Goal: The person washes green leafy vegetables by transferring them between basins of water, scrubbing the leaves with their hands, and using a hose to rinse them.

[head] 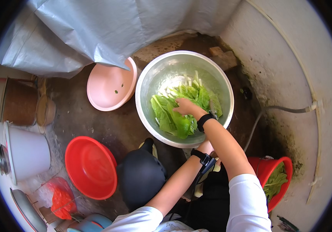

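Note:
A large metal basin (228,95) on the floor holds water and leafy greens (170,114). My right hand (184,106) reaches over the basin and touches the leaves, thumb and fingers apart; whether it grips a leaf is unclear. My left hand (208,146) is at the basin's near rim, below the right forearm, and mostly hidden by it, so its fingers do not show. Black bands circle both wrists.
A pink basin (108,84) with leaf scraps and a red basin (90,168) stand to the left. More greens fill a red bucket (287,179) at the right. Along the left wall are a white bucket (34,148) and a brown pot (21,101). A grey hose (258,119) runs down the right wall.

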### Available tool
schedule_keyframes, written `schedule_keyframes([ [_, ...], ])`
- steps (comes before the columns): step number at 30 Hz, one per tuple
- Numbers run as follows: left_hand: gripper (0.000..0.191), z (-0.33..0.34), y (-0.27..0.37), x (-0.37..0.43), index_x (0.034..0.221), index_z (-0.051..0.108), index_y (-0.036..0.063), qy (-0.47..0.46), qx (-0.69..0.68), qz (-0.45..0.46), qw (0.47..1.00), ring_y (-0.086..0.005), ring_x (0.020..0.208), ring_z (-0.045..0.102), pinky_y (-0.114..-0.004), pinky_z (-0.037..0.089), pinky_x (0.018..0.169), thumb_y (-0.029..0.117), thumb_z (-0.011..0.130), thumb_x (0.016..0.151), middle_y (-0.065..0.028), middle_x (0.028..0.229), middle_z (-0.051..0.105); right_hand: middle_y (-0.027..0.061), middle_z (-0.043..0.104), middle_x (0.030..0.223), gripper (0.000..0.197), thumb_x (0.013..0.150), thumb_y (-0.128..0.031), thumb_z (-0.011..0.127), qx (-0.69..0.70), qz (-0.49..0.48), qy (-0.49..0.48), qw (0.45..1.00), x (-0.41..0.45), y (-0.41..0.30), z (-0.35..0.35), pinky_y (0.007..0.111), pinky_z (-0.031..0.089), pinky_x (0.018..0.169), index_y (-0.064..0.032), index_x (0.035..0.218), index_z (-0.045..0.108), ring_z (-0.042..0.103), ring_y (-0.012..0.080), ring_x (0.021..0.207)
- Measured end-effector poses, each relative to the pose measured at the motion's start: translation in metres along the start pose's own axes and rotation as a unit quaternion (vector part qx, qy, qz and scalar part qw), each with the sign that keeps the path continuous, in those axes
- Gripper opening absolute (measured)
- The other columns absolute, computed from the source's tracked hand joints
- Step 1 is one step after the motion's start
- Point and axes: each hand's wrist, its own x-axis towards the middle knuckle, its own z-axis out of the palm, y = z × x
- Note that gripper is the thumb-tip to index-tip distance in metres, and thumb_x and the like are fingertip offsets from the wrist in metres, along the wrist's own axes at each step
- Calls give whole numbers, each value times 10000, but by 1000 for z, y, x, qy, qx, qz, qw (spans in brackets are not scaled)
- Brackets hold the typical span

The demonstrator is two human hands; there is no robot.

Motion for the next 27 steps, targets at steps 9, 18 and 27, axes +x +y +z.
schedule_keyframes([
  [9,198,-37,-11,40,891,508,29,53,44,28,997,-146,745,525,-289,437,619,198,486,790,-61,839,553,170,553,778,390,730,-223,581,98,-34,-4,995,-4,1,-9,297,432,497,30,1002,462,552,187,512],
  [18,195,-26,-7,31,917,505,42,70,34,18,997,-152,760,518,-297,433,637,191,484,792,-72,875,549,207,534,936,342,730,-193,549,16,-107,183,977,0,0,-5,368,415,722,22,990,491,511,346,846],
  [27,233,-56,-19,64,981,481,49,15,6,26,1000,-172,804,507,-316,427,661,214,443,821,-59,924,536,219,557,847,343,761,-200,502,-23,27,198,979,-7,-36,-23,366,444,653,58,985,465,564,315,722],
])
